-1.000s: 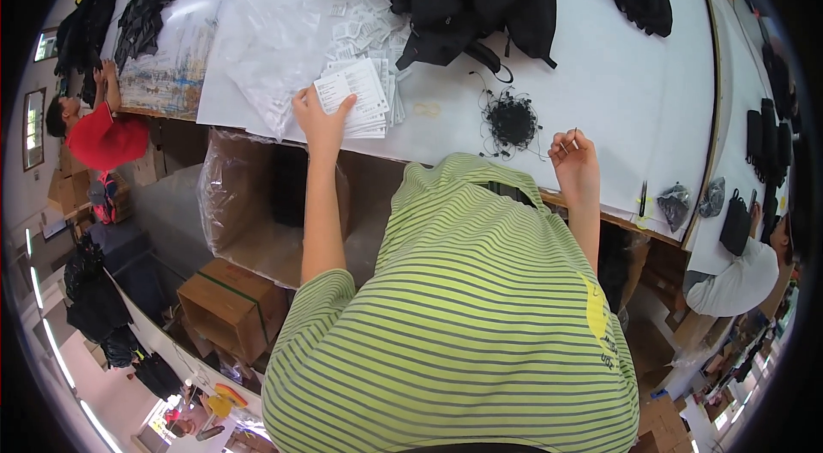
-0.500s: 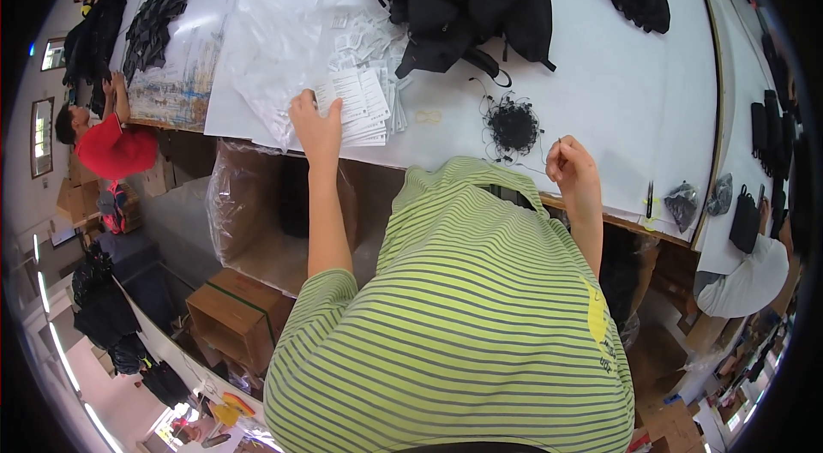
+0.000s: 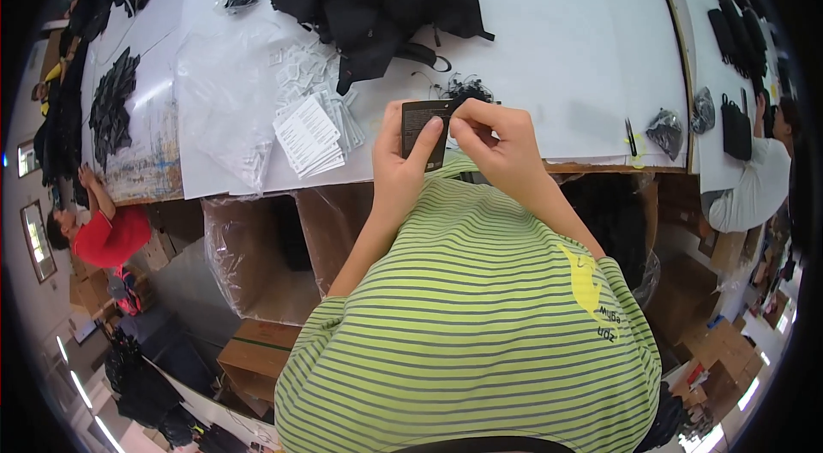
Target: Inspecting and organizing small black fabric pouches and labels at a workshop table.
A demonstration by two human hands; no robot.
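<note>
My left hand [image 3: 396, 150] grips a black hang tag [image 3: 414, 117], its thumb lying across the printed face. At the tag's upper right corner my right hand [image 3: 501, 138] is closed in a pinch, on what appears to be a thin black tag string mostly hidden by the fingers. Just beyond both hands lies a tangled heap of black tag strings [image 3: 470, 90], partly covered by them. A stack of white printed cards [image 3: 307, 134] sits on the table to the left, with small white tags [image 3: 310, 67] scattered behind it.
Black bags [image 3: 377, 12] are piled at the table's [image 3: 557, 50] far middle. Clear plastic sheeting [image 3: 219, 102] lies left of the cards. A black pen-like tool [image 3: 631, 138] and a bagged dark item [image 3: 664, 132] rest at right. Other people work at left and right.
My left hand has left the white cards and now holds a black tag before my chest. My right hand has come leftward from beside the string heap to meet it. The view has shifted.
</note>
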